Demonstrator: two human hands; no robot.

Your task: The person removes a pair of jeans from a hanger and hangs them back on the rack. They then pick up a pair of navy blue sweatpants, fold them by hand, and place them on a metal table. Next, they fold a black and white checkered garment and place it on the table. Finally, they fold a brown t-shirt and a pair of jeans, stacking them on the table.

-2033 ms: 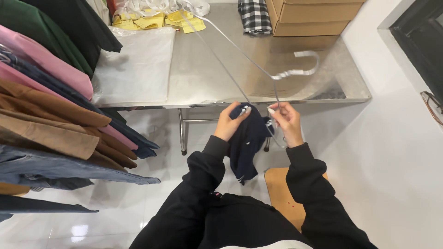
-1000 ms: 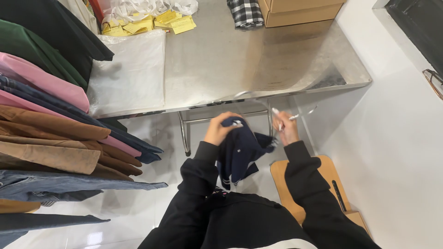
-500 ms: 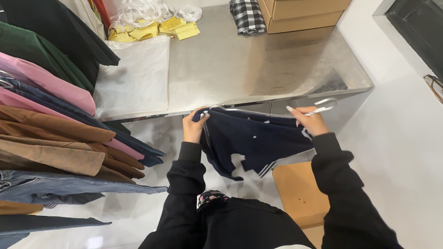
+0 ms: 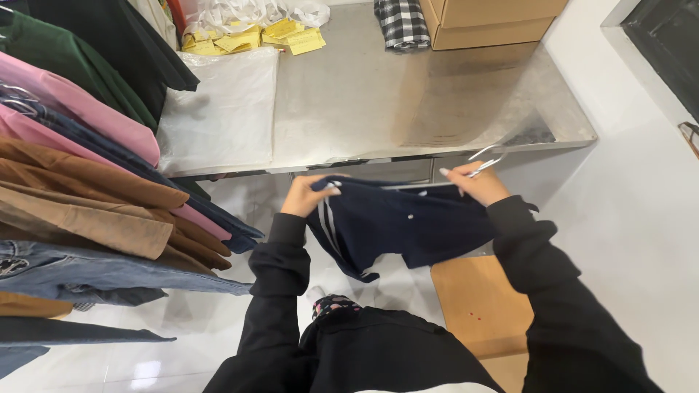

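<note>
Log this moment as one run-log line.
left hand: grips navy garment | right hand: holds garment and hanger | place: front of steel table

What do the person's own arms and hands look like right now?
Both arms wear long black sleeves of thick, soft fabric with ribbed cuffs at the wrists. The left hand and right hand are bare, with no gloves; the right shows light-coloured fingernails. No rings or watch visible.
</note>
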